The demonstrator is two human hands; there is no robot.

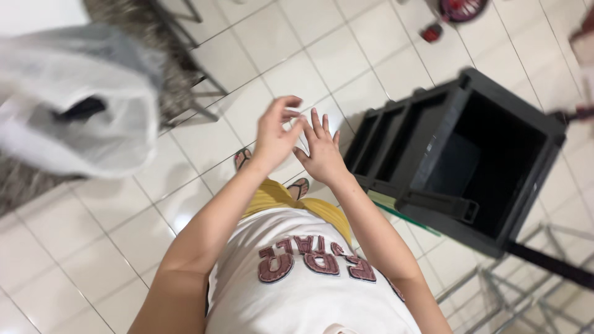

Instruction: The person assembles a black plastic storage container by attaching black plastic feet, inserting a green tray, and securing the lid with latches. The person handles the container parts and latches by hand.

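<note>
A white tiled floor (297, 74) with grey grout lines fills most of the view. At the upper left hangs a blurred, translucent white plastic bag (74, 99) with a dark opening showing in its side. Behind it stands a metal frame (198, 86) of thin grey bars over a mottled grey rug (133, 18). To the right sits a black plastic crate (495, 204) — deep, open-topped, with smaller compartments along its left side. A green strip (402, 216) shows just under its lower edge. A wire rack (513, 291) stands at the lower right. Near the top edge lie a round red-and-dark object (461, 7) and a small red item (431, 32) — both too small to identify.
</note>
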